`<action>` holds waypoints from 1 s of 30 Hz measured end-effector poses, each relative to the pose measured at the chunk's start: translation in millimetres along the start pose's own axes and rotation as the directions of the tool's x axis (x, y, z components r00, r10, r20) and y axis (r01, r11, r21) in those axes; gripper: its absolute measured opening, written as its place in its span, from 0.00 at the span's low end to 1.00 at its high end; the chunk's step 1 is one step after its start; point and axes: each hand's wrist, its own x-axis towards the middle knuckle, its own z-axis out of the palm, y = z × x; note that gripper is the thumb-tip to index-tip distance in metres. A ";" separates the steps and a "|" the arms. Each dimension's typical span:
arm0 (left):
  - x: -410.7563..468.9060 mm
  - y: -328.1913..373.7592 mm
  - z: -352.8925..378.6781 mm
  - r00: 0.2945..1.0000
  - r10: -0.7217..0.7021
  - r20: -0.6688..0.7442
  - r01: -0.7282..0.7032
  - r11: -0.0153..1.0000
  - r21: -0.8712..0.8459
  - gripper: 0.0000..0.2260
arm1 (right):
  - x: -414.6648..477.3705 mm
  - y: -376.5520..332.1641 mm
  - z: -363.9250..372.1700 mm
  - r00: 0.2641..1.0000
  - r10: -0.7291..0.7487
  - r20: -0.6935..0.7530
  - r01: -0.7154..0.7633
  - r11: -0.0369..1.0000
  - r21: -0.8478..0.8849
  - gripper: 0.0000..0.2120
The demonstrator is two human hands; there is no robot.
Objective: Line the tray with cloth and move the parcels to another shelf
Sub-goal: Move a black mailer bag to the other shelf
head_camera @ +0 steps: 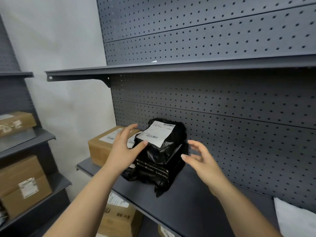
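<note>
Black plastic mailers make up the stack (159,151) in the head view, sitting on the grey shelf (196,194) against the pegboard back, with a white shipping label on the top bag. At about 9 o'clock from the stack, touching or just beside it, stands a brown cardboard box (102,142).

Both hands are spread around the stack. The left hand (123,151) is at the stack's 9 o'clock side, fingers splayed, thumb tip near the label's lower edge; whether it touches the plastic is hard to tell, as the hand is a little blurred. The right hand (201,159) hangs at 3 o'clock, fingers curled and parted, apart from the bags. Neither grip is closed on anything.

No tray or cloth is in view, so the step in hand looks to be lifting the parcels off this shelf.

To do it well, press in from both sides low on the pile, so the lower bags are clamped with the top one. The slick film will likely let the bags slide over each other, so a thumb on top should steady them. Lift straight toward 6 o'clock, clear of the box. The upper shelf (153,69) at 12 o'clock looks a likely place for them.
</note>
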 end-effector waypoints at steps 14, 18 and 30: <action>100.6 -56.8 35.7 0.833 0.016 0.553 0.116 0.973 -0.202 0.34 | 71.9 -10.5 85.5 0.985 0.132 -0.112 -0.135 0.990 -0.024 0.27; 104.1 -63.9 40.4 0.809 0.023 0.587 0.180 0.942 -0.284 0.31 | 70.9 -7.9 91.9 0.977 0.148 -0.156 -0.152 0.988 -0.017 0.25; 111.9 -43.1 42.2 0.825 0.166 0.539 0.074 0.915 -0.396 0.30 | 69.7 -31.0 103.5 0.936 0.088 -0.341 -0.088 0.996 0.016 0.23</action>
